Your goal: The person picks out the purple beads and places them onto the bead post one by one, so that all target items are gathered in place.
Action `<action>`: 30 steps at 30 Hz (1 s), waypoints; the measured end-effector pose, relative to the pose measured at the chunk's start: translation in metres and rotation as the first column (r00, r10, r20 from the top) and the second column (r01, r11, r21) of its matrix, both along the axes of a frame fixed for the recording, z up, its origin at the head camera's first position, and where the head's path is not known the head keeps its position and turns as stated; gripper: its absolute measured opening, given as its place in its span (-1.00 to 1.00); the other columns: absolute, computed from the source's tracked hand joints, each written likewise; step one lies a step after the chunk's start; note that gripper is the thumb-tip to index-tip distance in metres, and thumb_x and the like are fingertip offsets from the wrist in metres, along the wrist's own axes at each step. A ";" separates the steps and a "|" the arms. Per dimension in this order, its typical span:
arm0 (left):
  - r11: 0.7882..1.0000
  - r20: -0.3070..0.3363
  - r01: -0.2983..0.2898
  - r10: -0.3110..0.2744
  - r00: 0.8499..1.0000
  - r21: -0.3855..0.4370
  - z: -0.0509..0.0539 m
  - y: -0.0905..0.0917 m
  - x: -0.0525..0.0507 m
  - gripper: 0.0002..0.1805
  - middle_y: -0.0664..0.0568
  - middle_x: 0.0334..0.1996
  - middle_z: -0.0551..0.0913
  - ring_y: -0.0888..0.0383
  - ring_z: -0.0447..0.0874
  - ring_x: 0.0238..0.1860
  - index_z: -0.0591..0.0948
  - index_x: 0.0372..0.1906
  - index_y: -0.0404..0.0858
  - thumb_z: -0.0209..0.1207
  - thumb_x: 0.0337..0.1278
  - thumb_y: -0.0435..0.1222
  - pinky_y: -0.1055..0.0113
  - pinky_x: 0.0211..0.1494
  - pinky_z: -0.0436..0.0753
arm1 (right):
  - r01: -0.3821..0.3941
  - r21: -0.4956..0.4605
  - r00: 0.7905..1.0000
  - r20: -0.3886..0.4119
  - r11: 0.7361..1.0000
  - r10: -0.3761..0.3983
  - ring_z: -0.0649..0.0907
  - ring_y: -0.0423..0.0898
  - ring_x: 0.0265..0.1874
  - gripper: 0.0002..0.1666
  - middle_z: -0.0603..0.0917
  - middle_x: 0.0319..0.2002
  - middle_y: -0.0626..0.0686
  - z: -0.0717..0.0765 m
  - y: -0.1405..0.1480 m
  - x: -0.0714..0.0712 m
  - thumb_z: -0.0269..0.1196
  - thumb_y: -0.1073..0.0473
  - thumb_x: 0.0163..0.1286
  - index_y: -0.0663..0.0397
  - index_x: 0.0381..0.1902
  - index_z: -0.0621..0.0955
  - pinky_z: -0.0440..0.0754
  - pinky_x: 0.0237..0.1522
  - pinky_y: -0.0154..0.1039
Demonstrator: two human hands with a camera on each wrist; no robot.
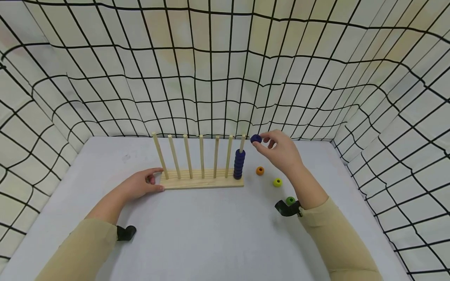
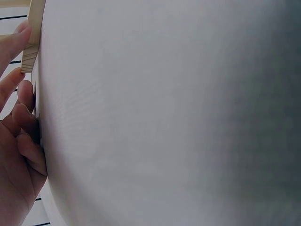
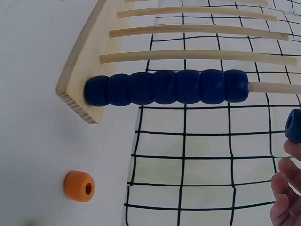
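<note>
A wooden peg stand (image 1: pixel 204 182) with several upright pegs is on the white table. Dark blue beads (image 1: pixel 239 164) are stacked on its rightmost peg; the peg's top stays bare above them. My left hand (image 1: pixel 140 183) grips the left end of the base, thumb at the front corner and index finger at the back. Between thumb and fingertips, my right hand (image 1: pixel 281 150) pinches another blue bead (image 1: pixel 256 139), just right of that peg's tip and apart from it. In the right wrist view this held bead (image 3: pixel 294 126) is partly cut off at the edge.
On the table right of the stand lie an orange bead (image 1: pixel 259 171), a yellow bead (image 1: pixel 277 182) and a green bead (image 1: pixel 290 200), the last close to the right wrist camera (image 1: pixel 287 208). A black-grid netting (image 1: pixel 211 78) over pale cloth surrounds the table's back and sides.
</note>
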State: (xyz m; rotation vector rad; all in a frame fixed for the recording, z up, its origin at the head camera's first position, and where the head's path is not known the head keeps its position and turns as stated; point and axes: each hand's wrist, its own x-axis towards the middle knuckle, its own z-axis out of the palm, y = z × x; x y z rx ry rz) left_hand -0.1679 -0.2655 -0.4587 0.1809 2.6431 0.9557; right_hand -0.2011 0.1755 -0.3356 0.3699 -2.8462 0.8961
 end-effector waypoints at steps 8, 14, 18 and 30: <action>1.000 0.008 0.001 -0.001 1.000 0.013 0.000 -0.002 0.000 -0.14 -0.01 -0.32 0.44 0.10 0.35 -0.33 0.32 0.43 -0.32 0.40 0.11 -0.06 0.20 -0.25 0.33 | -0.019 -0.008 1.000 -0.018 1.000 0.019 0.54 -0.05 -0.16 -0.43 0.60 -0.06 0.01 0.015 -0.007 0.001 0.25 -0.25 0.37 0.00 0.13 0.63 0.50 -0.25 -0.11; 1.000 0.016 -0.002 0.002 1.000 0.010 0.001 -0.001 0.000 -0.13 -0.01 -0.31 0.43 0.10 0.35 -0.33 0.32 0.43 -0.31 0.40 0.11 -0.04 0.20 -0.26 0.33 | -0.031 -0.029 0.999 -0.044 0.999 0.030 0.52 -0.06 -0.18 -0.45 0.60 -0.09 -0.01 0.022 -0.011 0.002 0.26 -0.24 0.36 -0.02 0.13 0.64 0.47 -0.25 -0.12; 1.000 0.016 -0.003 0.003 1.000 0.011 0.001 -0.001 0.000 -0.13 -0.01 -0.31 0.43 0.10 0.35 -0.33 0.31 0.44 -0.31 0.40 0.10 -0.04 0.20 -0.26 0.33 | -0.049 -0.039 0.998 -0.051 0.998 0.047 0.53 -0.03 -0.18 -0.43 0.60 -0.09 -0.02 0.025 -0.015 0.002 0.27 -0.24 0.36 -0.02 0.15 0.64 0.47 -0.29 -0.12; 1.000 0.002 0.003 -0.003 1.000 0.008 0.001 -0.001 0.000 -0.14 -0.01 -0.33 0.44 0.09 0.36 -0.33 0.33 0.42 -0.34 0.40 0.11 -0.04 0.20 -0.24 0.34 | -0.074 -0.046 0.996 -0.061 0.996 0.071 0.52 -0.09 -0.20 -0.49 0.59 -0.12 -0.04 0.024 -0.025 0.002 0.28 -0.19 0.36 -0.02 0.11 0.66 0.47 -0.25 -0.14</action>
